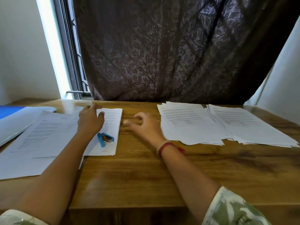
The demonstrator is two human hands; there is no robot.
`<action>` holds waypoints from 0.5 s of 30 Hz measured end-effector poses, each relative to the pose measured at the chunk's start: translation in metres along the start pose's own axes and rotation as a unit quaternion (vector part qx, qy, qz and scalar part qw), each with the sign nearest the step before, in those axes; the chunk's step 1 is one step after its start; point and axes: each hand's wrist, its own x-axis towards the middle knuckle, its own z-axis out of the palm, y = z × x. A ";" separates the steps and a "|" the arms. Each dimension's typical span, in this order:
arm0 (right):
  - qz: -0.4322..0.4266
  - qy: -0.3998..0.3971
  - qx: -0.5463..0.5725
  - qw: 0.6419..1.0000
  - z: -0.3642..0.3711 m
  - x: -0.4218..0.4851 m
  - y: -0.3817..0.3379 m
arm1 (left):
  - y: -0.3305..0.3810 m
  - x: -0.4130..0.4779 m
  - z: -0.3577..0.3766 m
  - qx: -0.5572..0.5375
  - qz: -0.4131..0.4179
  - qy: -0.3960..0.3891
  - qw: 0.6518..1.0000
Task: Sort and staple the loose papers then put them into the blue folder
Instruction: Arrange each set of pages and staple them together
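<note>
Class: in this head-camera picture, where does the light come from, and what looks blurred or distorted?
Head view: daylight enters at the window, far left, overexposed; glare on the table beneath it; the right hand is motion-blurred, the left hand sharper; wide lens tilts the walls; print on the papers is unreadable.

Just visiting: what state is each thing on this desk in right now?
Small blue stapler: lying on left sheets, unheld.
Blue folder: flat at far left; open or shut unclear.
Left printed sheets: loose, overlapping.
Right paper piles: two, untidy edges.
Left hand: fingers straight, on left sheets.
Right hand: loosely curled, apparently empty.
Dark curtain: drawn.
</note>
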 end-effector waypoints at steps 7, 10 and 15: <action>0.156 0.096 -0.402 0.897 -0.111 0.002 0.119 | 0.058 -0.050 0.017 -0.051 0.159 -0.070 0.984; 0.223 0.040 -0.380 0.897 -0.122 -0.001 0.141 | 0.100 -0.076 0.043 -0.011 0.181 -0.158 0.971; 0.246 0.022 -0.326 0.913 -0.116 0.002 0.148 | 0.160 -0.079 0.095 -0.086 0.062 -0.293 0.950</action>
